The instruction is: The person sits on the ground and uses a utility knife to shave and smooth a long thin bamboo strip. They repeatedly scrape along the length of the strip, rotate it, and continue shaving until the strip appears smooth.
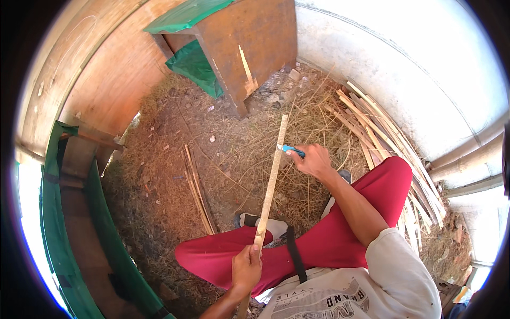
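Observation:
A long, pale bamboo strip (pixel 273 178) slants away from my lap toward the ground ahead. My left hand (pixel 246 268) is wrapped round its near part, just above my red trousers. In my right hand (pixel 312 160) is a blue utility knife (pixel 292 151), its handle gripped in closed fingers. The knife's front end meets the strip a little below its far tip; the blade itself is too small to make out clearly.
Several split bamboo strips (pixel 380 125) lie piled along the white wall at right. A few thin strips (pixel 195 186) rest on the dry grass at left. A wooden cabinet (pixel 249 48) with green sheeting stands ahead; a green-edged shelf (pixel 74 212) stands at far left.

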